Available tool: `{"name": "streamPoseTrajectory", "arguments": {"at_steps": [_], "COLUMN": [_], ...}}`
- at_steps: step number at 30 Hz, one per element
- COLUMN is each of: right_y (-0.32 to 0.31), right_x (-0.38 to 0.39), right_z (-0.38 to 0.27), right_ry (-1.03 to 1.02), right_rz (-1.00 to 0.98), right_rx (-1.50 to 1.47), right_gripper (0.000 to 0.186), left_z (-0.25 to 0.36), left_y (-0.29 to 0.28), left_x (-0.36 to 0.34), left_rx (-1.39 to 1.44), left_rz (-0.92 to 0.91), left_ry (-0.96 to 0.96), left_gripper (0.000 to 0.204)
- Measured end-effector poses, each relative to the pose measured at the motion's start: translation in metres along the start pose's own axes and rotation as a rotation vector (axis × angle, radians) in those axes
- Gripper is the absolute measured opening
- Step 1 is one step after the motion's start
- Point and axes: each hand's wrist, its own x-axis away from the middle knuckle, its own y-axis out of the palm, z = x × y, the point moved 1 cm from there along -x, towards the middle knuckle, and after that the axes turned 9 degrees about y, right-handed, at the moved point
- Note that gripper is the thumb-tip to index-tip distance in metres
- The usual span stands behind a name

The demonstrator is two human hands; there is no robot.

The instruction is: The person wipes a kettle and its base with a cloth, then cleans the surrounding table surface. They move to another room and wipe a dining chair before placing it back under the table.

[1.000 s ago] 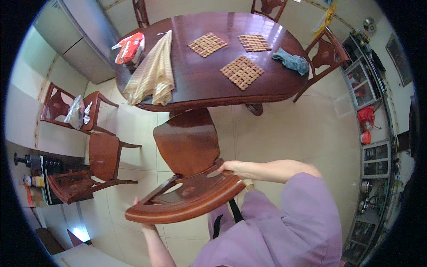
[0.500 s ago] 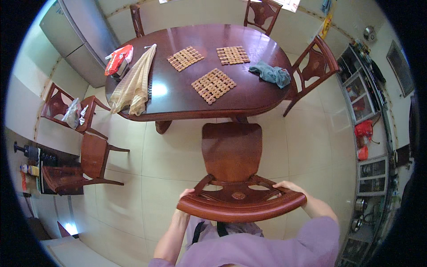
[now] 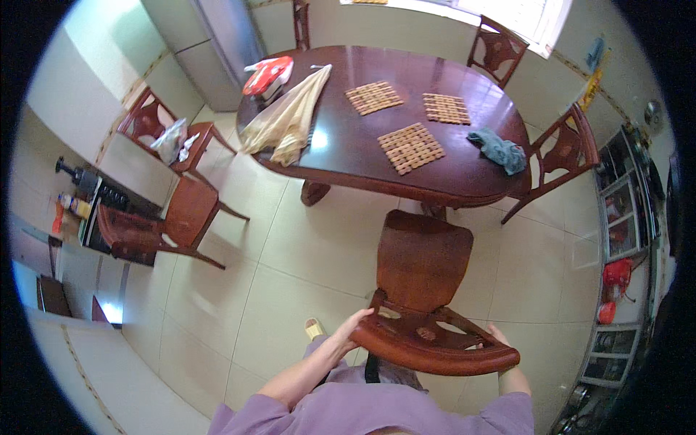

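A dark red-brown wooden chair point(image 3: 423, 262) stands in front of me, its seat toward the oval table point(image 3: 346, 148) and its curved backrest close to my body. My left hand point(image 3: 349, 328) is closed on the left end of the backrest. At the right end my right hand point(image 3: 499, 336) is wrapped round the back, with its palm hidden by the wood. The seat's far edge lies close to the table's near side.
Woven wooden mats point(image 3: 412, 148), a blue-grey cloth point(image 3: 499, 151), a folded beige cover point(image 3: 296, 123) and a red-and-white package point(image 3: 270, 78) lie on the table. Two chairs point(image 3: 190, 214) stand at the left, another point(image 3: 569, 156) at the right. A glass-fronted cabinet point(image 3: 620, 217) lines the right wall.
The view has turned left, so the room appears shifted right and tilted. Both hands keep hold of the chair, which now stands angled. A slippered foot has come into view at the left.
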Motion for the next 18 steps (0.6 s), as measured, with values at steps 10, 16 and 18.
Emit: {"name": "streamPoseTrajectory", "arguments": {"at_steps": [10, 16, 18], "right_y": [0.02, 0.274, 0.372], "right_x": [-0.116, -0.191, -0.19], "right_z": [0.183, 0.227, 0.234], "right_ry": [-0.184, -0.22, -0.29], "right_rz": [0.754, 0.303, 0.105], "right_rx": [0.501, 1.064, 1.073], "right_gripper": [0.026, 0.027, 0.03], "left_z": [0.068, 0.116, 0.135], "left_y": [-0.222, -0.424, -0.46], "left_x": [0.08, 0.216, 0.241], "left_rx": [-0.091, 0.179, 0.186], "left_rz": [0.183, 0.678, 0.761], "left_ry": [0.239, 0.401, 0.45], "left_gripper": [0.041, 0.024, 0.023]}}
